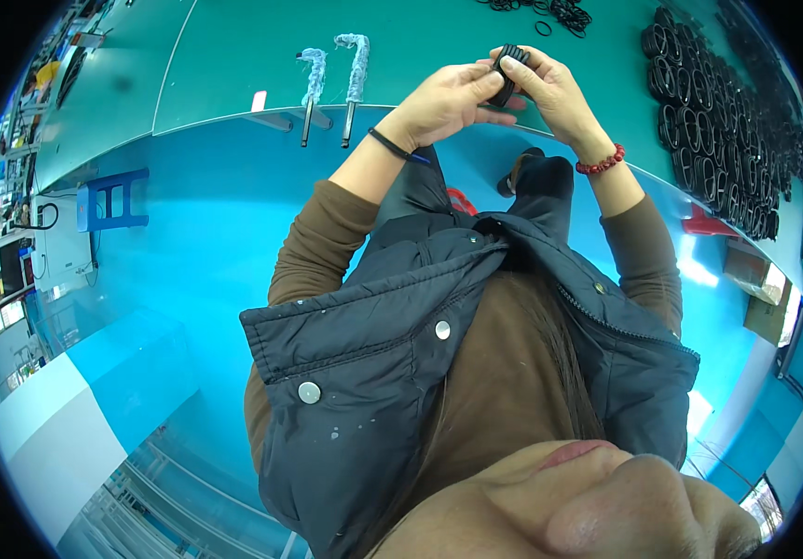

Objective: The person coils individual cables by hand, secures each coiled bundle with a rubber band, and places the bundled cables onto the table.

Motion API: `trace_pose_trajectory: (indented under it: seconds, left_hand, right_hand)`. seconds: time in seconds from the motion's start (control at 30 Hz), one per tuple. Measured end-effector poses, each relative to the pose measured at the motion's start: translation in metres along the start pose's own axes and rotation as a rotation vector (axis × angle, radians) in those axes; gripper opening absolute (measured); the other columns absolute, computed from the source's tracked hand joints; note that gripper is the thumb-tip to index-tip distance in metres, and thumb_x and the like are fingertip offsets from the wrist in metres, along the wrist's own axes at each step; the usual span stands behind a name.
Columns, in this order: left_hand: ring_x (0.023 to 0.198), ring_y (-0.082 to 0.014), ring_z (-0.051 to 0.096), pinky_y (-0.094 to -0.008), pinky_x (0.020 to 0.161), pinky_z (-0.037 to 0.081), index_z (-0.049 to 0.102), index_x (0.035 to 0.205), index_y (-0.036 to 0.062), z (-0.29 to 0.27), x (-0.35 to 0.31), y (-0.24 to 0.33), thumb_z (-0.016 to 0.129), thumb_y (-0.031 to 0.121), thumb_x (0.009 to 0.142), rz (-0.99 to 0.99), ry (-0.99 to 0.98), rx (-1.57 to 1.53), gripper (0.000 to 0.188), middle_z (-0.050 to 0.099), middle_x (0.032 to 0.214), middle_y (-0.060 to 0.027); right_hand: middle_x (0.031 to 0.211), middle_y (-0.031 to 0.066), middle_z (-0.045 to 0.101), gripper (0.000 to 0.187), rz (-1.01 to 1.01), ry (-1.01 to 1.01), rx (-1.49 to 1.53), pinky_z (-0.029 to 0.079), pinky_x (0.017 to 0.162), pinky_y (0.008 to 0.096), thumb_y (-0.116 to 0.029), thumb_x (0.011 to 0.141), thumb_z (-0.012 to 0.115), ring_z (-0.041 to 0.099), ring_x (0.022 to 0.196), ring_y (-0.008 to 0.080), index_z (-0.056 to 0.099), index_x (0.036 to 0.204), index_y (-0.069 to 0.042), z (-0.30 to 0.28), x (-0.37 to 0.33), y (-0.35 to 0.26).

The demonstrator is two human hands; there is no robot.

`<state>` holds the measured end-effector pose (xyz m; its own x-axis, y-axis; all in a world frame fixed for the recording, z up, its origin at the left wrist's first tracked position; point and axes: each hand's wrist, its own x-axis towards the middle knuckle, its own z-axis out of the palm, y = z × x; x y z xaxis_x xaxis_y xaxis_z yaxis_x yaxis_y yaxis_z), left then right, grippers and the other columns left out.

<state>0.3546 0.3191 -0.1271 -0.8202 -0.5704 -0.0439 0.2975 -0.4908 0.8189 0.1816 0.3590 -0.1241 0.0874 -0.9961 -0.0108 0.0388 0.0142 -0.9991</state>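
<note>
"How many things do you count over there?"

"One black ribbed bundle [510,78], and two hands on it: the left hand [452,97] and the right hand [555,91]. Two bent tools lie to the left of the fingers [539,61], a shorter wrapped tool [315,78] and a longer wrapped tool [357,67], their shafts jutting past the edge of the green desk [233,56]."

"And the black rings?"

"One loose ring [543,29] lies just beyond the fingers. The ring pile [571,15] behind it overlaps too much for me to count, and so do the rows of black loops [709,130], well off to the fingers' right."

"Where's the bundle, exactly?"

"Between the two hands, above the near side of the desk. The right thumb and fingers pinch its upper part; the left thumb presses its lower left side. Some left fingers stretch out beneath it, and I can't tell how their tips meet it."

"Anything on the wrists?"

"One dark band [396,147] on the left, one red bracelet [602,163] on the right."
</note>
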Motion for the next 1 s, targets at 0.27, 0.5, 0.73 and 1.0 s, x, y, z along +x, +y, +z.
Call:
trace_pose_trajectory:
  seconds: [0.27,0.5,0.73,1.0]
  left_hand:
    - [0.094,-0.0321,0.064,-0.0412,0.079,0.057,0.052,0.113,-0.001,-0.02,-0.001,-0.011,0.048,0.018,0.096,0.009,0.047,0.0,0.026,0.061,0.104,-0.0159]
    - [0.089,-0.0286,0.065,-0.0336,0.068,0.059,0.05,0.111,-0.0026,-0.002,-0.007,-0.017,0.05,0.017,0.095,0.141,0.283,0.157,0.025,0.06,0.101,-0.0152]
    - [0.089,-0.0252,0.064,-0.0329,0.067,0.058,0.049,0.111,-0.0039,0.015,0.006,-0.023,0.052,0.009,0.092,0.175,0.292,0.2,0.023,0.057,0.105,-0.0134]
    - [0.084,-0.0221,0.065,-0.0279,0.064,0.055,0.048,0.12,-0.0036,0.052,0.009,-0.027,0.053,0.007,0.09,0.145,0.201,0.399,0.032,0.052,0.116,-0.0164]
  right_hand:
    - [0.094,0.003,0.061,0.032,0.016,0.049,0.01,0.043,0.081,0.0246,-0.03,0.091,0.059,0.054,0.089,0.0101,0.06,0.106,-0.002,0.004,-0.001,0.01]
    - [0.096,0.005,0.062,0.034,-0.045,0.088,0.043,0.043,0.082,0.0245,-0.03,0.091,0.059,0.055,0.091,0.0109,0.058,0.106,0.0,0.009,0.003,0.015]
    - [0.103,0.0098,0.061,0.041,0.0,0.152,0.219,0.049,0.084,0.0293,-0.026,0.09,0.059,0.058,0.097,0.0163,0.047,0.117,0.002,0.01,-0.009,0.016]
    - [0.106,0.0074,0.061,0.036,-0.111,0.339,0.158,0.051,0.07,0.027,-0.016,0.087,0.061,0.06,0.088,0.0127,0.048,0.118,-0.002,-0.059,-0.064,-0.022]
